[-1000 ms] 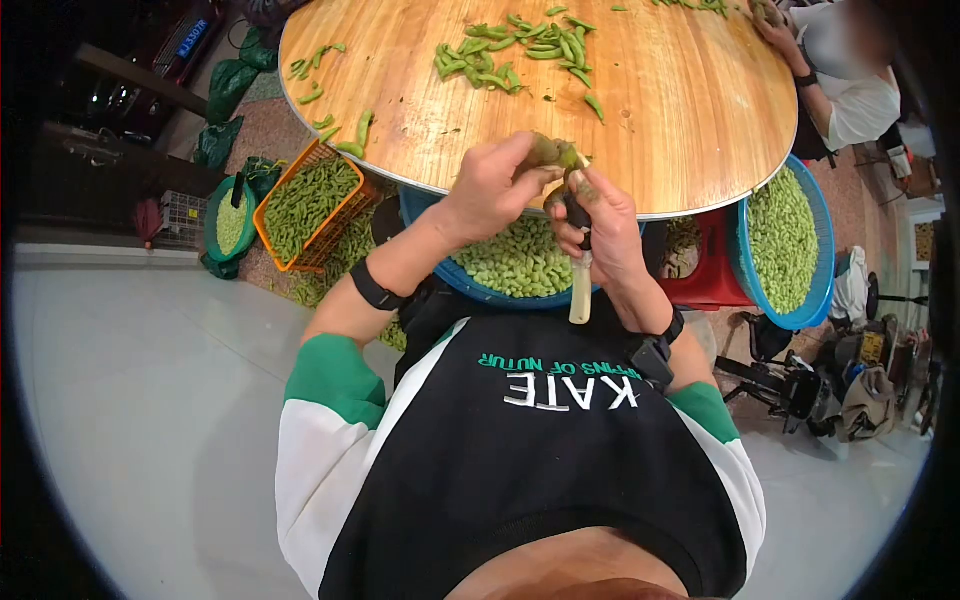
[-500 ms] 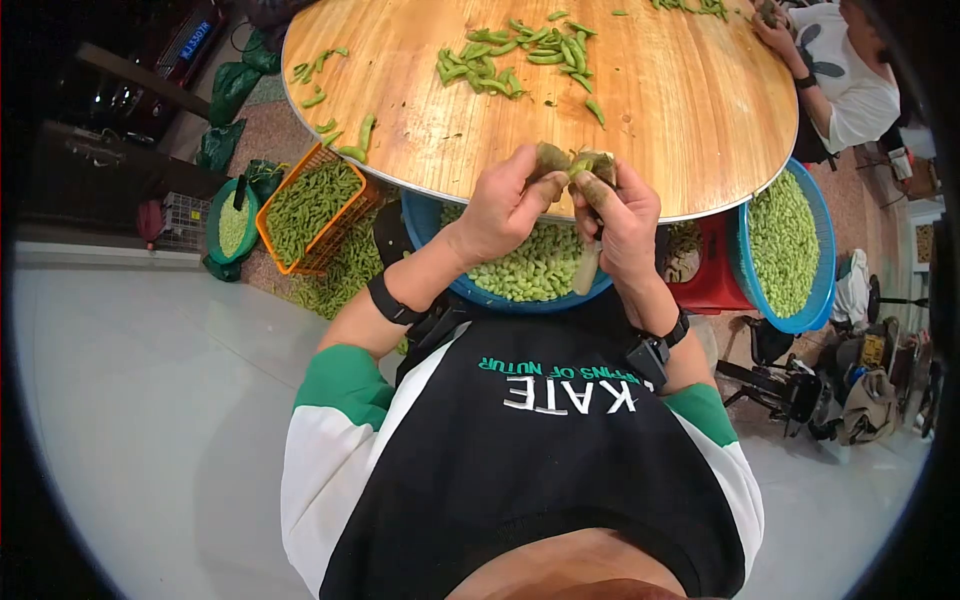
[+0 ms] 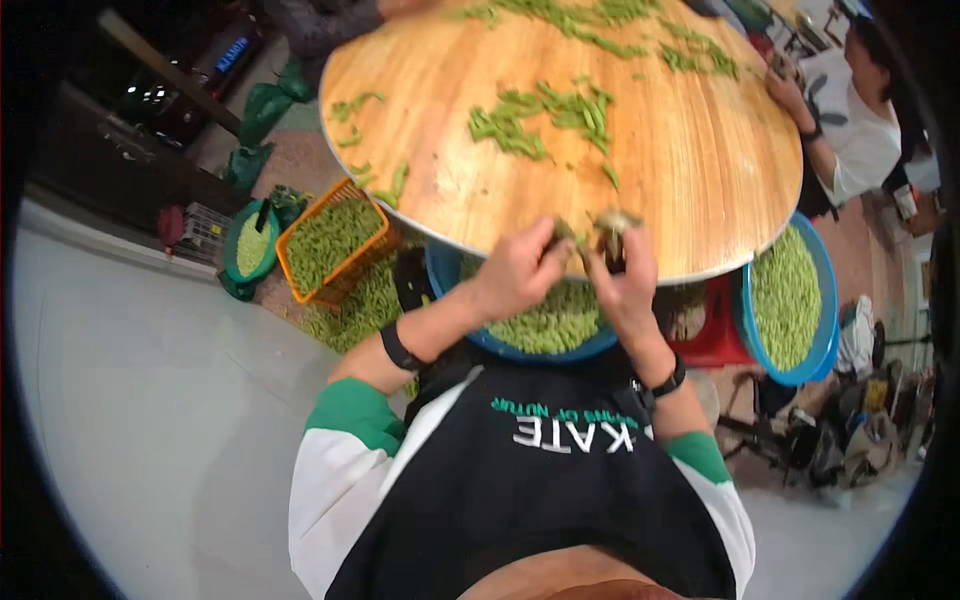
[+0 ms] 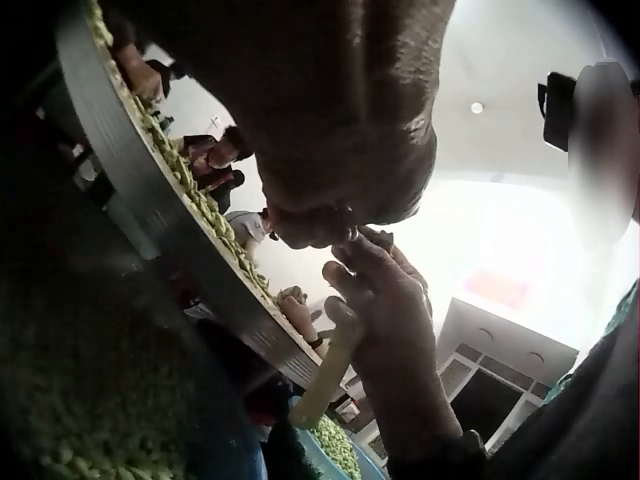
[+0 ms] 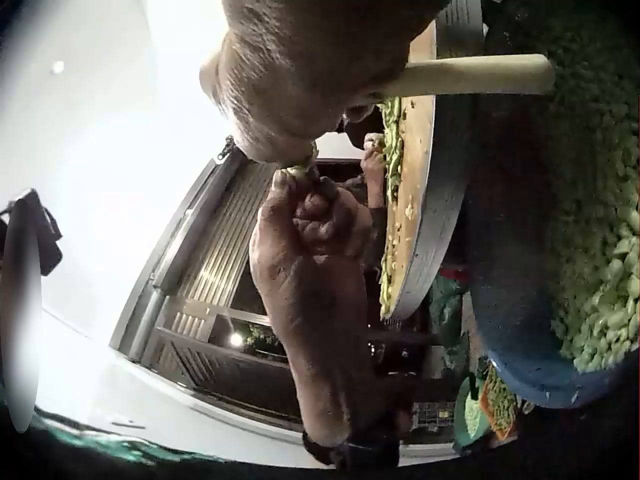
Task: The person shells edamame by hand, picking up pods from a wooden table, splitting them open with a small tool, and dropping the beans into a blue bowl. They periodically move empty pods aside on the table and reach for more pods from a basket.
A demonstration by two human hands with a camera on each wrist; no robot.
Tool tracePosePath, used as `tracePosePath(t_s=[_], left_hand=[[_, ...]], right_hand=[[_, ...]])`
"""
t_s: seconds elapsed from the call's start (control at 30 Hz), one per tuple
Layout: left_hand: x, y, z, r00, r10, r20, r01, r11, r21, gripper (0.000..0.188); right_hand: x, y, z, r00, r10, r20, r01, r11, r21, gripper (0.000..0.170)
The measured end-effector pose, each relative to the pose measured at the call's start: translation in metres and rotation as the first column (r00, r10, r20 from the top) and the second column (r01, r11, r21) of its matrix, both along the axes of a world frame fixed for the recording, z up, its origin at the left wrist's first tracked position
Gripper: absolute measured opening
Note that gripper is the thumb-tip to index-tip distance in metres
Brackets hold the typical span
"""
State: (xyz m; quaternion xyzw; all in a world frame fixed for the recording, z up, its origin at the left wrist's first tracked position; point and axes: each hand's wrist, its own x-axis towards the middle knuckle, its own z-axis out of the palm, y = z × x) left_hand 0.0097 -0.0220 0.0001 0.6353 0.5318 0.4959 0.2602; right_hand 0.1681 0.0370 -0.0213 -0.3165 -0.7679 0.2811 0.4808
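Observation:
Over the near edge of the wooden table (image 3: 440,180), both hands meet at their fingertips. The left hand (image 3: 522,268) pinches a small green pod (image 3: 584,244) between thumb and fingers; blur hides its exact shape. Beside it, the right hand (image 3: 628,285) touches the pod with its thumb and keeps its fingers curled round a tool. That tool's pale handle (image 5: 480,75) sticks out of the fist in the right wrist view, and the same handle (image 4: 325,380) hangs below the right hand (image 4: 395,330) in the left wrist view. Both hands' fingertips look dark or covered.
Green pods (image 3: 575,108) lie in piles on the table. Below the hands sits a blue basin (image 3: 540,352) of shelled beans, with another blue basin (image 3: 830,335) at right. An orange basket (image 3: 312,255) of pods stands left. Another person (image 3: 855,120) sits at the far right.
The head view has tilted, so the table and basins sit lower and more of the far table shows. The hands remain together; the right hand has turned, and its pale handle no longer shows clearly there.

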Motion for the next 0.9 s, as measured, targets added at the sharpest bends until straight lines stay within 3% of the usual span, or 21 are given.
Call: tracePosePath(t_s=[0.13,0.17,0.27,0.33,0.5,0.6,0.63,0.73,0.77,0.8,0.83,0.87,0.9], left_hand=[[-0.007,-0.007,0.001,0.991,-0.071,-0.113,0.071,0.997,-0.004,0.016],[-0.008,-0.007,-0.004,0.986,-0.059,-0.156,0.070,0.995,0.065,0.014],[-0.008,-0.012,0.001,0.982,-0.098,-0.162,0.106,0.993,0.043,0.017],[-0.009,-0.012,0.001,0.978,-0.101,-0.182,0.115,0.991,0.068,0.017],[-0.013,-0.018,0.006,0.967,-0.240,-0.080,0.223,0.958,-0.178,0.019],[-0.012,-0.017,0.000,0.973,-0.187,-0.132,0.170,0.977,-0.126,0.018],[-0.012,-0.017,0.000,0.974,-0.187,-0.130,0.171,0.977,-0.127,0.018],[-0.013,-0.016,-0.001,0.982,-0.126,0.140,0.159,0.952,-0.261,0.014],[-0.013,-0.016,0.000,0.982,-0.128,0.142,0.162,0.952,-0.261,0.014],[-0.012,-0.016,0.004,0.904,-0.138,0.404,0.272,0.915,-0.297,0.013],[-0.012,-0.017,0.006,0.762,-0.117,0.637,0.386,0.872,-0.300,0.014],[-0.014,-0.016,-0.002,0.759,-0.133,0.637,0.397,0.870,-0.292,0.019],[-0.012,-0.017,-0.007,0.758,-0.130,0.639,0.397,0.869,-0.294,0.019]], right_hand=[[0.006,0.001,-0.001,0.988,0.103,0.119,-0.118,0.985,0.125,0.026],[0.007,0.003,-0.004,0.981,0.123,0.150,-0.143,0.981,0.132,0.027],[0.007,0.002,0.001,0.973,0.196,0.122,-0.213,0.965,0.152,0.027],[0.008,0.002,-0.002,0.957,0.277,0.087,-0.284,0.956,0.081,0.027],[0.010,0.001,-0.005,0.940,0.310,0.143,-0.324,0.942,0.091,0.028],[0.009,-0.004,-0.002,0.942,0.302,0.147,-0.314,0.947,0.069,0.024],[0.008,-0.006,-0.001,0.946,0.295,0.137,-0.294,0.955,-0.029,0.022],[0.008,-0.006,-0.010,0.948,0.301,0.101,-0.273,0.936,-0.222,0.019],[0.009,-0.006,-0.013,0.948,0.311,0.071,-0.274,0.909,-0.315,0.017],[0.008,-0.008,-0.012,0.948,0.310,0.073,-0.273,0.909,-0.317,0.017],[0.006,-0.012,-0.008,0.962,0.268,-0.058,-0.265,0.856,-0.444,0.015],[0.004,-0.015,-0.007,0.962,0.203,-0.181,-0.271,0.783,-0.561,0.013],[0.003,-0.017,-0.008,0.963,0.203,-0.179,-0.270,0.780,-0.564,0.013]])
